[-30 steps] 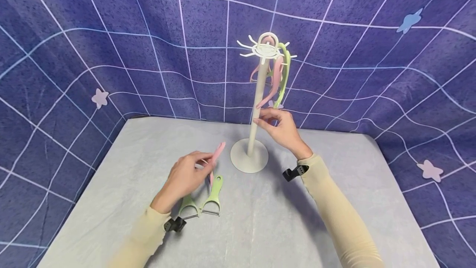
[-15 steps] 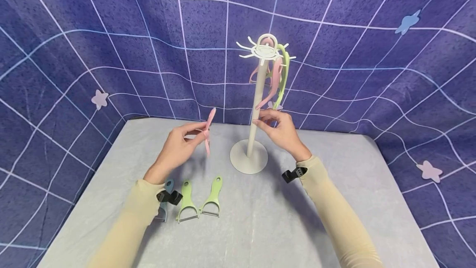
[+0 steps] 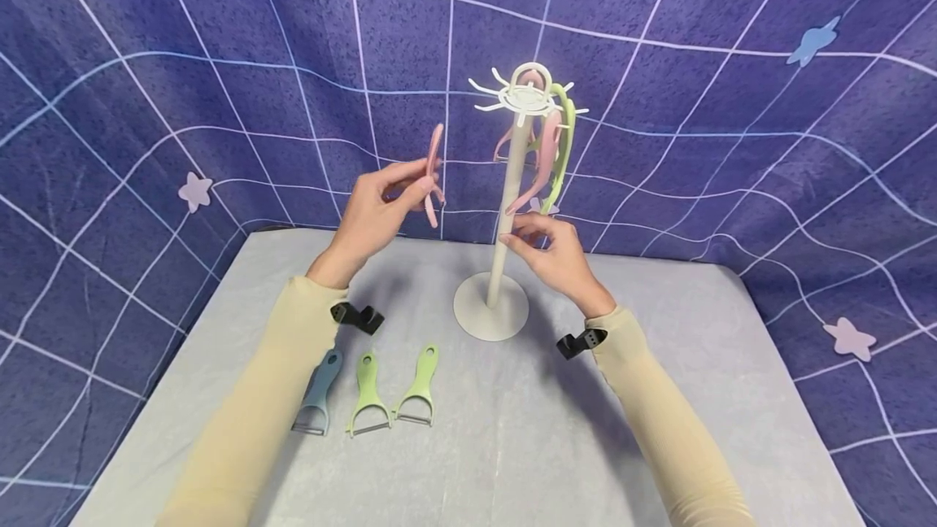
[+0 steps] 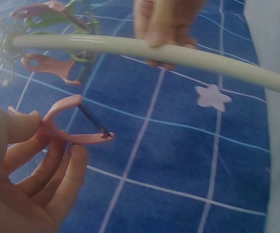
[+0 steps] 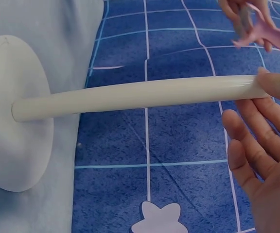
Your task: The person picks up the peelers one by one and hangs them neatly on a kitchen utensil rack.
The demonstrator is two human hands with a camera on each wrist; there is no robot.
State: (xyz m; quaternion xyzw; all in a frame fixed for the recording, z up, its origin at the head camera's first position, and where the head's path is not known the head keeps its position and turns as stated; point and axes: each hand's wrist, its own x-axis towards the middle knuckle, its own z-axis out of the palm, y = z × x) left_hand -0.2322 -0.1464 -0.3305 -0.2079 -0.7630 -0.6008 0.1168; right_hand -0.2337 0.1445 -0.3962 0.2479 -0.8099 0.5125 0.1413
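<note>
My left hand [image 3: 384, 206] pinches a pink peeler [image 3: 433, 177] between thumb and fingers, raised left of the white hook stand [image 3: 514, 161]. In the left wrist view the peeler's blade end [image 4: 95, 119] points toward the stand's pole. My right hand [image 3: 552, 254] pinches the pole partway up, thumb on one side and fingertips on the other, as the right wrist view also shows. From the stand's hooks [image 3: 527, 100] hang pink peelers [image 3: 545, 157] and a green peeler [image 3: 566, 145], mostly on the right and far side.
Two green peelers [image 3: 368, 393] and a dark blue peeler [image 3: 322, 389] lie on the grey-covered table [image 3: 512, 446], near my left forearm. The stand's round base [image 3: 479, 320] rests toward the back. A blue patterned cloth [image 3: 329, 80] hangs behind and at both sides.
My left hand has lifted the pink peeler from beside the green ones up to near the hooks' level, left of the pole. My right hand has stayed on the pole.
</note>
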